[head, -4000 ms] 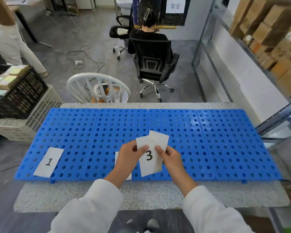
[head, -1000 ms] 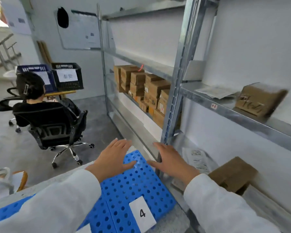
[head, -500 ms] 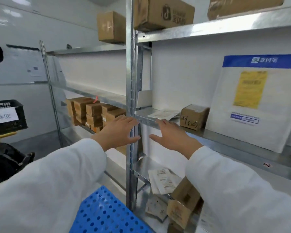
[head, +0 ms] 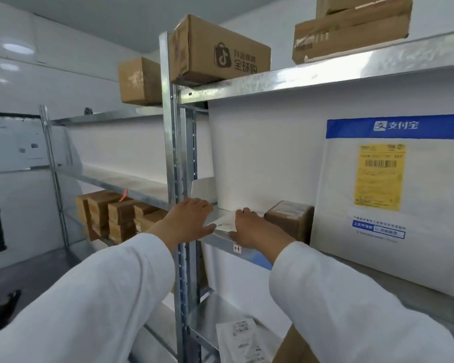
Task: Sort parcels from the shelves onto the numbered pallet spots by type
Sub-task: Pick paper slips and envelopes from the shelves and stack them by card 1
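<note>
Lying beside right grip [head: 252, 226], flat parcel [head: 223, 223]

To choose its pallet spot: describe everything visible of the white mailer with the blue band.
The mailer is a large flat white envelope, seemingly padded, with a blue band of white print across its top, a yellow barcode label and a blue printed strip below. It stands on edge on the middle shelf, leaning back against the white wall. A small brown box sits at its left edge; its other edge is out of frame.
</note>
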`<state>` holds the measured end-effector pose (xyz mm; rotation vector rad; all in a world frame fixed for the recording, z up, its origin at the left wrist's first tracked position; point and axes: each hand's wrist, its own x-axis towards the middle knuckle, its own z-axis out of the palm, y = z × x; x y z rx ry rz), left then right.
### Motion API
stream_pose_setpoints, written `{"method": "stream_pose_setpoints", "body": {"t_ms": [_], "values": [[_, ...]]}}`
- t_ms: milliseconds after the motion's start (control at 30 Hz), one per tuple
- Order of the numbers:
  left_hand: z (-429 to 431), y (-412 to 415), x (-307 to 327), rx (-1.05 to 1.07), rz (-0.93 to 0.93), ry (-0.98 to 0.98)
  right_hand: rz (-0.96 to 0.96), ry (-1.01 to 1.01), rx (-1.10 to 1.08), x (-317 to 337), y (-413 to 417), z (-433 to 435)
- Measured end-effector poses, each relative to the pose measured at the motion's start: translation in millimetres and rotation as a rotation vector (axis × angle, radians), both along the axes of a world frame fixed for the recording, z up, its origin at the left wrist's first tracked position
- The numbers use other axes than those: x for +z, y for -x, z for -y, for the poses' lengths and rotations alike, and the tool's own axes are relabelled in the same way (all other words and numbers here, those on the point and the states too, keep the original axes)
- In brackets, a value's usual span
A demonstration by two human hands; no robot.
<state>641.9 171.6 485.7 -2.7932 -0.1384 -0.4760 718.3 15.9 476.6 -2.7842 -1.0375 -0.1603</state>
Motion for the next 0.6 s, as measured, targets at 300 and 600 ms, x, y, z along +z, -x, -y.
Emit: {"method": "stream_pose_setpoints", "body": {"t_ms": [300,600], "values": [[-27,-102,-32,0.162,-0.015,0.479,-0.111,0.018,-0.097,-34,-56,-57],[-13,-139,-43,0.213,-0.021,0.747,-0.177,0.062,-0.331,-63,-81,-69]]}}
